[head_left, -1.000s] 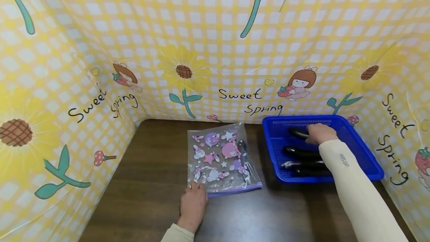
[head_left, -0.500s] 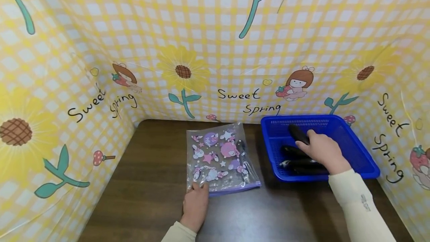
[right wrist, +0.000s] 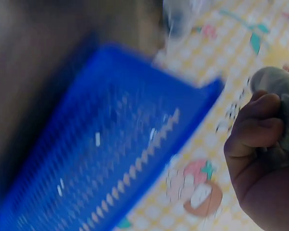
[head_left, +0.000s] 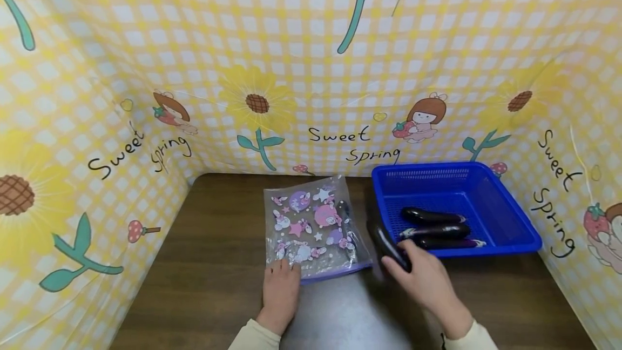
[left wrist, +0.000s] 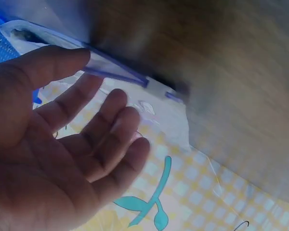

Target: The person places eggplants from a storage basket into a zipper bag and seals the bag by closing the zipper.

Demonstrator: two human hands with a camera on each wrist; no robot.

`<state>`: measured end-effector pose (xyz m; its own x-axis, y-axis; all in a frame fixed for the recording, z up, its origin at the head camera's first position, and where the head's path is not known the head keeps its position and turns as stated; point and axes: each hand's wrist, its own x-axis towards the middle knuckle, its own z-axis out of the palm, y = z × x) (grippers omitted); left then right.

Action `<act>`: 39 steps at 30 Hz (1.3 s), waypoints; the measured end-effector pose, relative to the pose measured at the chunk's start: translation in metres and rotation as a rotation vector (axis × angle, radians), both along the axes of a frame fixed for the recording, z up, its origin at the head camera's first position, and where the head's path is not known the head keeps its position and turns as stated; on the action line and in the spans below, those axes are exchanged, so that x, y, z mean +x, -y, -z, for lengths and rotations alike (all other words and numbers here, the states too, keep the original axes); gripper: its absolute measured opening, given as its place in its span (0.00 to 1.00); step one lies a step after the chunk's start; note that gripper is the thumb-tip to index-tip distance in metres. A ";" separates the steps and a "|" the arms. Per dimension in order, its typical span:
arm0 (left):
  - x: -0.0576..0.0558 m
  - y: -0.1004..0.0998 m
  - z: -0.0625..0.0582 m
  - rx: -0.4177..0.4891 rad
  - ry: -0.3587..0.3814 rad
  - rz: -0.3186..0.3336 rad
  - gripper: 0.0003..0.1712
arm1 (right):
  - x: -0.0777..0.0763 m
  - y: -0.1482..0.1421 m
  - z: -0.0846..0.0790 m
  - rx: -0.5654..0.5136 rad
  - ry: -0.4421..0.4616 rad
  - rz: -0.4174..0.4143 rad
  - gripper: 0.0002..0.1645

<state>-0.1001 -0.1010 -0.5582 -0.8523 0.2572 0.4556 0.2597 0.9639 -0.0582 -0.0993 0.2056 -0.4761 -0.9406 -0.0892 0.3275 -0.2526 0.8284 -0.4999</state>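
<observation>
My left hand pinches the purple-edged mouth of a clear printed zip bag lying on the table. In the left wrist view, the thumb and index finger of that hand meet at the bag's purple zip strip. A dark shape shows through the bag's right side; what it is I cannot tell clearly. My right hand grips a dark purple eggplant by its near end, held tilted between bag and basket. The blue basket holds three eggplants side by side.
The brown wooden table extends left of the bag and toward me. A yellow checked cloth with flowers and lettering hangs behind and on both sides. The basket's raised rim stands right of the bag, near the back cloth.
My right hand has lifted an eggplant out of the basket and carried it left and toward me, past the rim. The left hand stays at the bag's mouth.
</observation>
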 end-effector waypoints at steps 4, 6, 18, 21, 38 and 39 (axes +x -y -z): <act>-0.006 -0.009 0.005 0.016 0.005 0.095 0.06 | 0.021 0.021 0.022 -0.028 0.053 -0.041 0.19; -0.009 -0.015 0.006 0.016 0.013 0.136 0.09 | 0.029 0.029 0.034 -0.021 0.113 -0.075 0.18; -0.019 -0.029 0.005 0.023 -0.016 0.239 0.15 | 0.053 0.055 0.071 0.074 0.298 -0.269 0.20; -0.018 -0.029 0.004 0.042 -0.020 0.246 0.15 | 0.052 0.060 0.076 0.082 0.281 -0.194 0.23; -0.015 -0.033 0.002 0.101 0.040 0.238 0.11 | 0.011 0.091 0.081 0.229 0.066 0.078 0.31; -0.015 -0.033 0.002 0.101 0.039 0.239 0.12 | 0.009 0.092 0.081 0.241 0.067 0.095 0.32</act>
